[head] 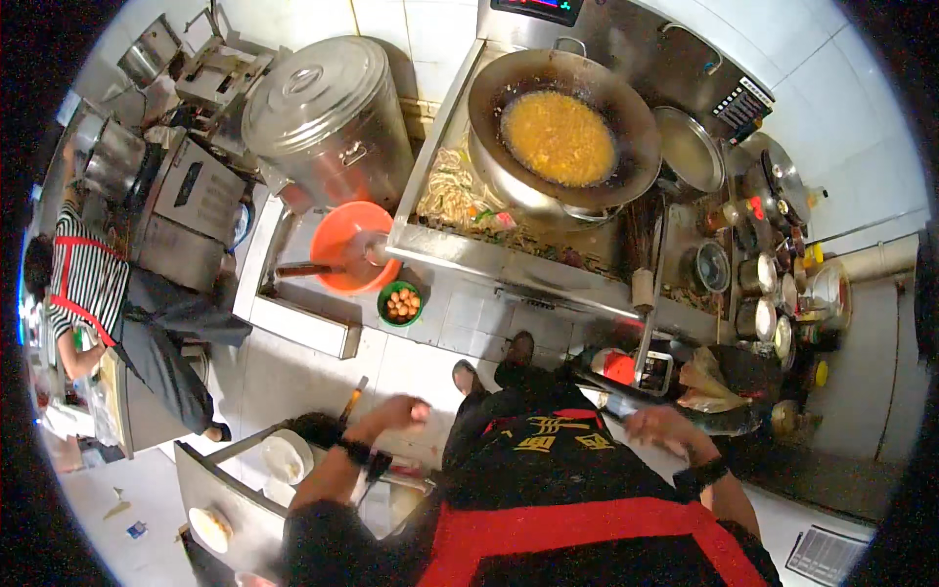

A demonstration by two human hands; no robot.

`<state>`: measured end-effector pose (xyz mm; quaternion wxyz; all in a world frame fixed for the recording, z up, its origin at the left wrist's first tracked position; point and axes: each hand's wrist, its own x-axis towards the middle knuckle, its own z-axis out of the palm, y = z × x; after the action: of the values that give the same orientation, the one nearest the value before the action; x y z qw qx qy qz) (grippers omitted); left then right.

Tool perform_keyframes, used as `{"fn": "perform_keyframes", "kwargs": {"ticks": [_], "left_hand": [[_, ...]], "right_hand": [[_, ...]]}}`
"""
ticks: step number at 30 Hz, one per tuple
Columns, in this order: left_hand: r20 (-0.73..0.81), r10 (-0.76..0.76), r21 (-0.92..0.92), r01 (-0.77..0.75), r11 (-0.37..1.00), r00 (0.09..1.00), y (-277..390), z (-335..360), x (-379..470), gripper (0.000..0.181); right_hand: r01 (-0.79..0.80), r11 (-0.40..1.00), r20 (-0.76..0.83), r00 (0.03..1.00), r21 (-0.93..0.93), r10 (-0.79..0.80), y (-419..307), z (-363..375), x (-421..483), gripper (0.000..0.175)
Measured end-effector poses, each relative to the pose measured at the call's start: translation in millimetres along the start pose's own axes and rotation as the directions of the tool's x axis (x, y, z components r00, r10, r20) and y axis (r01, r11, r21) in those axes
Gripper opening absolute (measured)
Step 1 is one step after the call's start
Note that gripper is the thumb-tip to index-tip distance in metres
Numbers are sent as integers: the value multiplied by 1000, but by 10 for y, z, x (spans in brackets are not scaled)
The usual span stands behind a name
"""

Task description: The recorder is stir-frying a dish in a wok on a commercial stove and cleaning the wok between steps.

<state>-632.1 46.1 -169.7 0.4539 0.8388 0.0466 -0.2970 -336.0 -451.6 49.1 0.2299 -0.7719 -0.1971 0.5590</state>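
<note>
My left hand [400, 413] hangs with curled fingers left of my black apron [557, 469], above the floor. No object shows in it, but its grip is blurred. On the other side, my right hand [664, 429] is near a dark, metal-ended long object [612, 400]; whether it touches it is unclear. In front of me a large wok [488, 110] sits on the steel range [506, 257], with bubbling orange-brown liquid [561, 139] inside. Noodles and food scraps [455, 180] lie on the range left of the wok.
A lidded stockpot [330, 110] stands left of the range. An orange basin [334, 227] and a green bowl of eggs [401, 303] are below it. Steel condiment containers [755, 319] line the right. A co-worker in a striped shirt [92, 271] is at far left. White bowls [286, 455] rest on a counter.
</note>
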Motion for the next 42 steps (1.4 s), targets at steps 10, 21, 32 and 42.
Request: {"fn": "perform_keyframes", "kwargs": {"ticks": [10, 21, 32, 42], "left_hand": [[-299, -243, 215, 313, 925, 923, 126, -538, 2250, 52], [-332, -500, -201, 458, 866, 800, 825, -154, 3376, 41], [-547, -549, -245, 507, 827, 632, 162, 527, 4032, 22], [-558, -382, -69, 418, 906, 737, 355, 543, 3980, 32]], "right_hand": [[-11, 986, -679, 724, 165, 122, 378, -185, 619, 30], [-385, 839, 187, 922, 385, 338, -37, -1193, 869, 47], [-420, 889, -91, 907, -182, 410, 762, -1129, 1492, 50], [-295, 954, -482, 829, 57, 285, 964, -869, 1275, 48]]}}
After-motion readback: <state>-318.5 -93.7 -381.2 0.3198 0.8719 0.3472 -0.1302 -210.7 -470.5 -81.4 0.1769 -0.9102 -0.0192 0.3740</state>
